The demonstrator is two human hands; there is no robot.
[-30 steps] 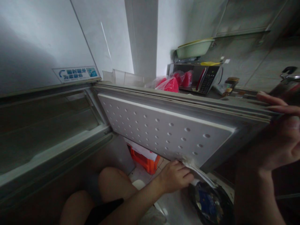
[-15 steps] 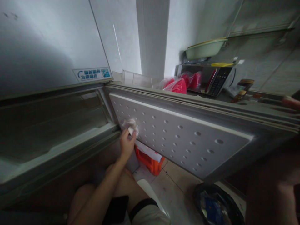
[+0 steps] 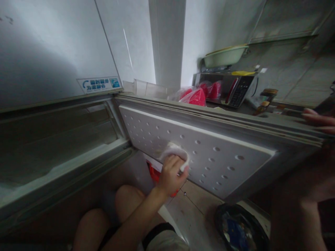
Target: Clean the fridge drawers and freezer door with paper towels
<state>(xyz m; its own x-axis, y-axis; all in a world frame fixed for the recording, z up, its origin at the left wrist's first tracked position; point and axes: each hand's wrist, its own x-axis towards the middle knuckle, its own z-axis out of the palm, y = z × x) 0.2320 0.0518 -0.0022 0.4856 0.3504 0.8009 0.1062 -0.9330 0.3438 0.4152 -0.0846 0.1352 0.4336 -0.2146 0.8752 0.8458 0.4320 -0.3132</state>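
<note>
Bunched in my left hand [image 3: 172, 174] is a white cloth [image 3: 176, 150], slightly blurred, pressed against the inside of an open fridge door [image 3: 146, 122]. That inner panel is pale grey, with rows of round dimples. At the right edge, the fingers of my right hand [image 3: 320, 122] curl over the door's outer end, while its palm and thumb are mostly in shadow. The dark fridge compartment [image 3: 60, 132] stands open on the left.
Behind the door are a microwave [image 3: 235, 90], a pale green basin [image 3: 225, 55] on top of it, red items in clear plastic [image 3: 196, 97] and small jars [image 3: 268, 94]. A black-lined bin [image 3: 240, 226] and an orange-red object [image 3: 154, 172] stand below on the tiled floor.
My left hand has moved the cloth rightward along the panel, from near the hinge side towards the middle. More of my right hand's fingers show at the door's end.
</note>
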